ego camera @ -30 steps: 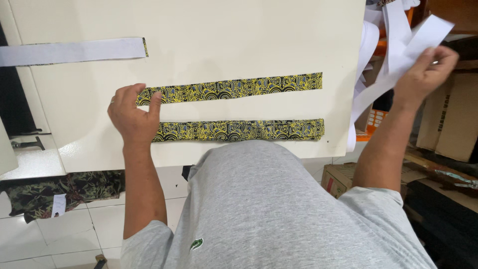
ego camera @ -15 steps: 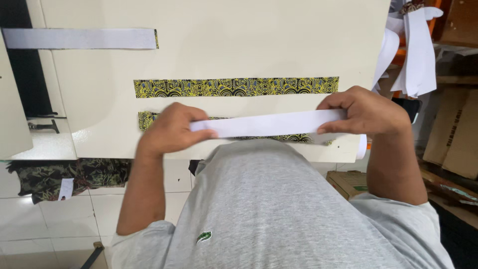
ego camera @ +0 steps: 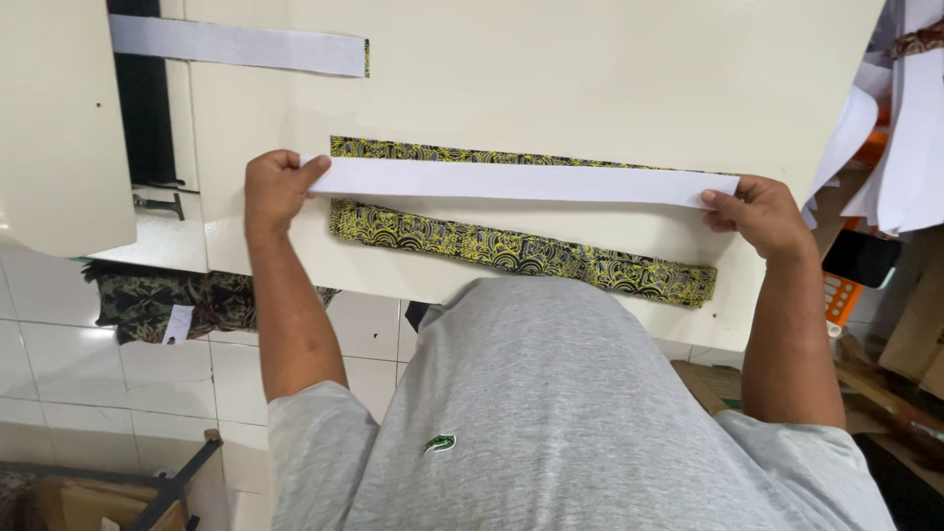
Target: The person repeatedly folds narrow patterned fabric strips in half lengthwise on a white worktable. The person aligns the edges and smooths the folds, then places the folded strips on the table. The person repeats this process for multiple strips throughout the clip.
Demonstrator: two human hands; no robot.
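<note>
My left hand (ego camera: 273, 187) and my right hand (ego camera: 759, 214) each pinch one end of a long white strip (ego camera: 521, 182), stretched flat across the cream table (ego camera: 590, 69). The strip lies over the upper of two yellow-and-black patterned fabric bands (ego camera: 433, 150), so only that band's top edge shows. The lower patterned band (ego camera: 521, 253) lies uncovered just below, near the table's front edge.
Another white strip (ego camera: 236, 44) lies at the table's far left. Loose white strips (ego camera: 910, 128) hang at the right, beside an orange object (ego camera: 841, 300) and a dark phone (ego camera: 863, 258). Patterned cloth (ego camera: 167, 300) lies on the tiled floor at left; cardboard boxes stand at lower right.
My right hand took a white strip from the pile at right. Both hands then carried it from the lower band up onto the upper band and stretched it out.
</note>
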